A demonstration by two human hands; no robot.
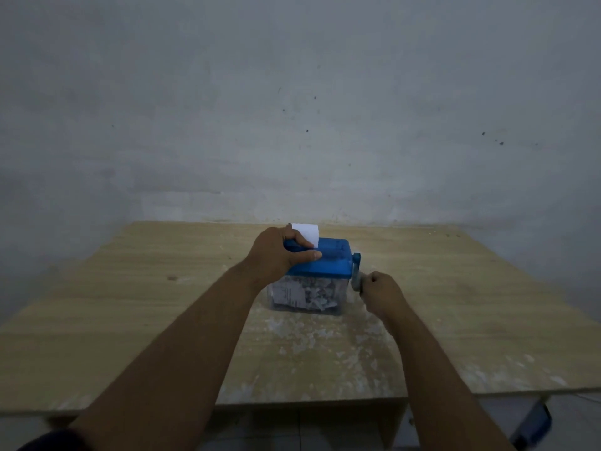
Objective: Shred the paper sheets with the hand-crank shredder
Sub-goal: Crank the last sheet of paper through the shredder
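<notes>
**Q:** What does the shredder look like, and where is it?

**A:** The shredder (320, 265) is a small box standing near the middle of a pale wooden table (130, 304), slightly towards the far edge. It has a solid blue lid (335, 255) on a see-through bin (336, 292). The bin is packed with white and grey shreds (305, 296). A white paper sheet (307, 234) stands upright out of the top of the lid, on its left half.

**Q:** And the hands?

**A:** The left hand (276, 255) grips the left end of the lid: the thumb lies along the near edge and the fingers curl over the far side, just beside the sheet. The right hand (382, 289) is a closed fist round the grip of the blue crank (356, 271), which hangs down the box's right side.

**Q:** What else is around?

**A:** White flecks (309, 340) lie scattered on the table in front of the box. A bare grey wall (292, 92) with a few dark marks rises behind. Below the table's near right corner there is a blurred blue object (533, 428); I cannot tell what it is.

**Q:** Does anything block the view?

**A:** The left hand and wrist cover the lid's left end and the bin's upper left corner. The right fist hides the crank's grip.
</notes>
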